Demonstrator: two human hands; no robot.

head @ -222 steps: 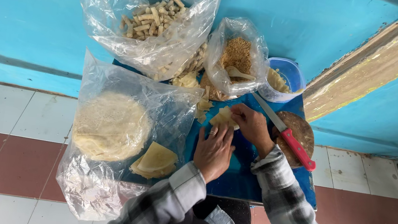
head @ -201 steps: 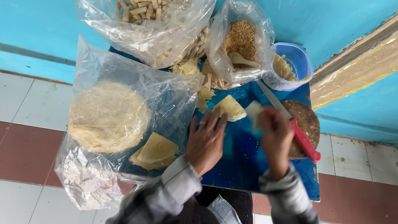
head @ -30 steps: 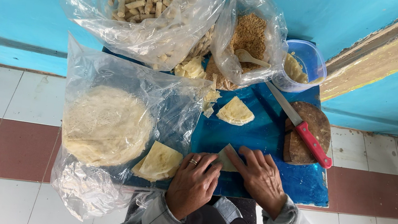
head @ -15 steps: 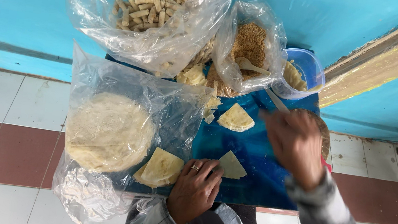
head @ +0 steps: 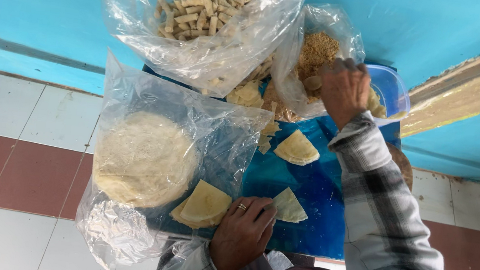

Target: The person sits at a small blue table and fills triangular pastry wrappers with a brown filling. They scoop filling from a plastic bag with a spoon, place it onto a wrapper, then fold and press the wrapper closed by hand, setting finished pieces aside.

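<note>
My left hand point(head: 243, 234), with a ring on one finger, rests near the front edge of the blue board point(head: 312, 190), its fingertips pressing a pale triangular wrapper piece point(head: 290, 206). My right hand point(head: 343, 90) reaches up into the clear bag of brown crumbly filling point(head: 317, 50), its fingers curled around a spoon handle there. A second folded wrapper piece point(head: 296, 148) lies farther up the board. A stack of wedge-cut wrappers point(head: 204, 205) sits left of my left hand on plastic.
A clear bag with a round stack of wrappers point(head: 143, 156) lies at the left. A large bag of rolled pieces point(head: 200, 8) stands at the top. A blue plastic tub point(head: 392, 89) sits behind my right hand. Tiled floor lies below.
My right hand left the near wrapper and moved up to the filling bag. My left hand stayed on the wrapper piece. The knife is now hidden behind my right sleeve.
</note>
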